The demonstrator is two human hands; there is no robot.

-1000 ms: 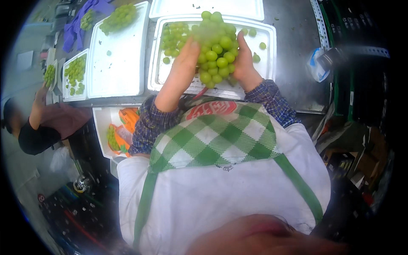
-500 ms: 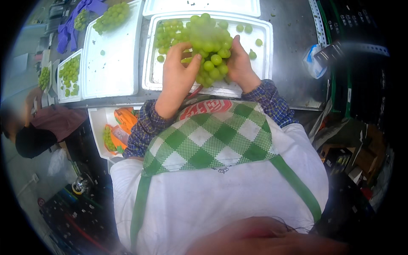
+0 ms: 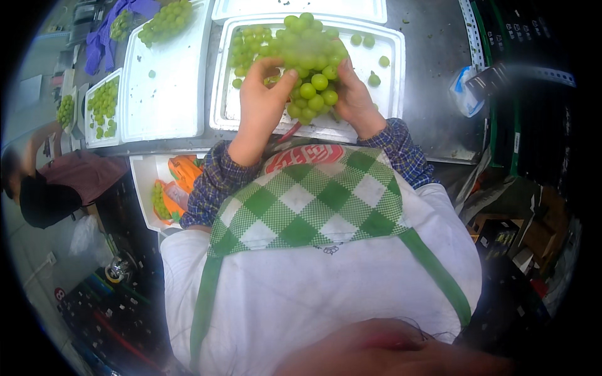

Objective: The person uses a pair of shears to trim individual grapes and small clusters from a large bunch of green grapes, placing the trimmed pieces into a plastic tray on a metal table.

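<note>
A large bunch of green grapes [image 3: 318,83] is raised over a white foam tray [image 3: 392,103] in front of me. My left hand [image 3: 264,94] is closed at the bunch's left side, thumb and bent forefinger against the grapes; the other fingertips are hidden. From the right, my right hand [image 3: 355,97] cups the bunch, its thumb up along the side and its fingers out of sight behind the fruit. Another grape bunch [image 3: 248,47] lies in the tray on the left, and a few loose grapes [image 3: 384,61] are scattered on the right.
Left of the tray sits a white foam lid [image 3: 166,103] with a grape bunch [image 3: 164,24] on its far end. A white box [image 3: 147,207] with orange-bagged grapes is below the table edge. At far left, another person [image 3: 53,188] works. A plastic package [image 3: 463,91] lies right.
The bunch has tilted and moved slightly up in my hands. Both hands stay on it with small finger shifts. The person at the left has raised an arm.
</note>
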